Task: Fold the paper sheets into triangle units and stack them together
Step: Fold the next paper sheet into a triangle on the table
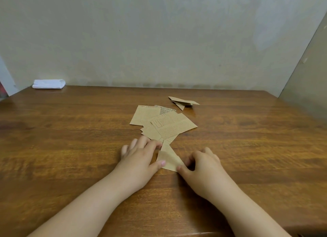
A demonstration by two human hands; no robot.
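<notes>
Progress: early; a few folded units (183, 102) lie at far right of desk (70, 139); flat sheets (162, 123) still piled mid-desk | now: half-folded sheet (169, 158) near me; my left hand (141, 155) presses it flat, fingers spread; my right hand (203, 164) pinches its corner

The left hand (141, 153) is blurred at its fingertips and covers the folded paper's (169, 158) left edge. The right hand (203, 163) hides its right corner. Print on the loose sheets (164, 123) is too small to read.
</notes>
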